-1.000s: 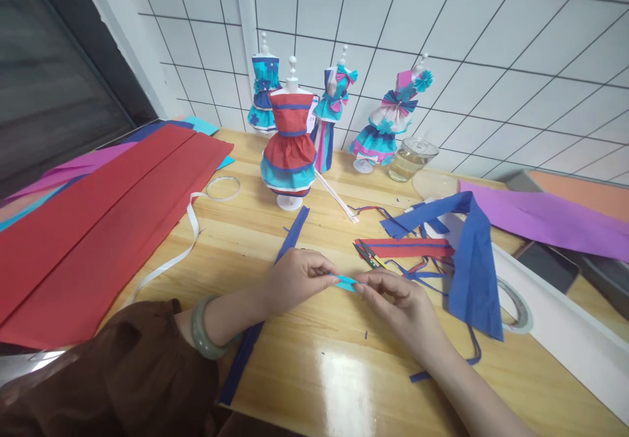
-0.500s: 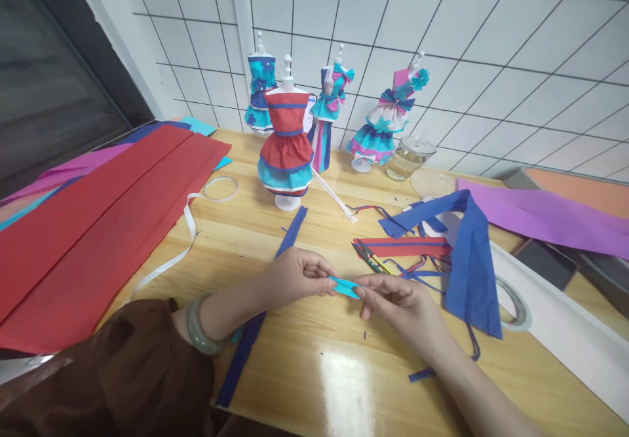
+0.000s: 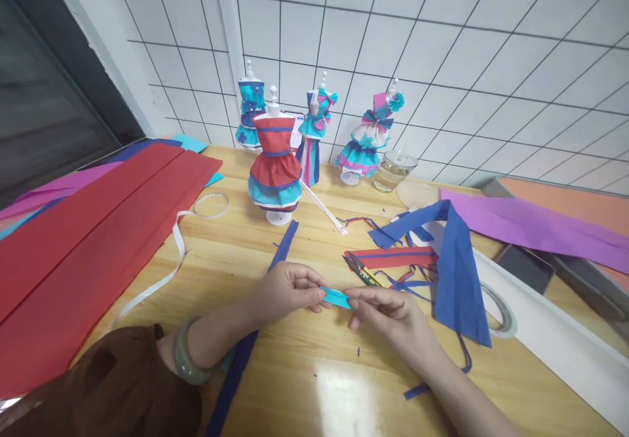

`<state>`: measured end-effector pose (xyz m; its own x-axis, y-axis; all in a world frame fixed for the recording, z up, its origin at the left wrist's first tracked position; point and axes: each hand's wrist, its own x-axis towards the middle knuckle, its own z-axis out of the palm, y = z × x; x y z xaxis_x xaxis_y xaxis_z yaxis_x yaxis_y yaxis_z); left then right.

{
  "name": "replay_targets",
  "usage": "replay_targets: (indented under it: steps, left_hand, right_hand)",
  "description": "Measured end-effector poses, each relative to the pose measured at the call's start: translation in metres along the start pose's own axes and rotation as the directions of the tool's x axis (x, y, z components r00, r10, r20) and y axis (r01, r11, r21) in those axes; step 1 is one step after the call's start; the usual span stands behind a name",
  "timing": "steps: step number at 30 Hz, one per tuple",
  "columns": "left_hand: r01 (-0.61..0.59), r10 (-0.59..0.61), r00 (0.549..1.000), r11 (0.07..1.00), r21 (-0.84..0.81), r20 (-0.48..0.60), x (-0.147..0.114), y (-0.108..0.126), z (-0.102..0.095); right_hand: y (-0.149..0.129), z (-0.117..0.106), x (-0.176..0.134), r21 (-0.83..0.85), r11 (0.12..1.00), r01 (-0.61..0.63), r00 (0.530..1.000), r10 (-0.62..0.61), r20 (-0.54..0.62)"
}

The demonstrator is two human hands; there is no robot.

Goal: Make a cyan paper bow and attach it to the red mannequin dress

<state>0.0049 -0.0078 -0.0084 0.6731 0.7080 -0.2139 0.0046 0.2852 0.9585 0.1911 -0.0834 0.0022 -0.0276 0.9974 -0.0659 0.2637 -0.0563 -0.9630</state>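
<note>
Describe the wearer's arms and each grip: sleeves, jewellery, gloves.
Left grip: ungloved; thick, smooth grey-green bangle near the wrist, loose dark-brown sleeve ending on the forearm. Right grip: ungloved; no sleeve or bracelet in view.

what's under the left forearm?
A dark blue strip shows on both sides, apparently running beneath the left forearm; its middle is covered. A bit of turquoise material peeks out beside the bracelet. Anything else under there is hidden.

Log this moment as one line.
left hand: pinching turquoise piece | right hand: pinching its other end | nearby: scissors overlapping red strip
</note>
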Motion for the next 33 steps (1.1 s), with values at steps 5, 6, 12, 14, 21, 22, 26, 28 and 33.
replay_targets:
  steps: [5,6,12,14,21,22,26,28,33]
  left_hand:
    - [-0.005,0.005,1.0,0.999,-0.044,0.001,-0.001,0.002,0.001]
    - [-0.001,0.001,1.0,0.999,-0.053,0.001,-0.001,0.002,0.001]
    - [0.011,-0.011,1.0,0.998,-0.057,-0.005,-0.002,0.004,0.0]
    - [-0.006,0.007,1.0,1.0,-0.03,0.011,-0.002,0.004,-0.001]
    - [-0.034,0.034,0.999,0.993,0.113,0.004,-0.004,0.005,-0.001]
    - [-0.037,0.038,0.999,0.993,0.116,-0.002,-0.004,0.004,-0.001]
    - [-0.042,0.043,0.999,0.995,0.087,-0.011,-0.002,0.002,0.0]
    - [-0.035,0.037,0.999,0.996,0.086,-0.017,-0.001,0.001,0.001]
    - [-0.055,0.055,0.998,0.997,0.046,0.006,-0.001,-0.003,0.001]
  right_hand:
    - [-0.003,0.001,0.0,0.091,0.995,-0.027,0.999,0.03,-0.026]
    - [-0.003,0.0,0.0,0.102,0.994,-0.031,0.999,0.034,-0.026]
    - [-0.004,-0.003,0.0,0.161,0.987,-0.026,1.0,0.026,-0.002]
    - [-0.005,-0.003,0.0,0.181,0.983,-0.018,1.0,0.015,0.018]
    - [-0.005,-0.002,0.0,0.176,0.984,-0.012,1.0,0.013,-0.001]
    - [-0.004,-0.001,0.001,0.165,0.986,-0.014,1.0,0.016,-0.011]
    - [0.002,0.002,0.001,0.158,0.987,-0.013,1.0,0.017,-0.024]
    - [0.005,0.003,0.001,0.154,0.988,0.003,1.0,0.0,-0.023]
    - [0.008,0.004,0.002,0.064,0.993,0.094,0.994,-0.091,-0.058]
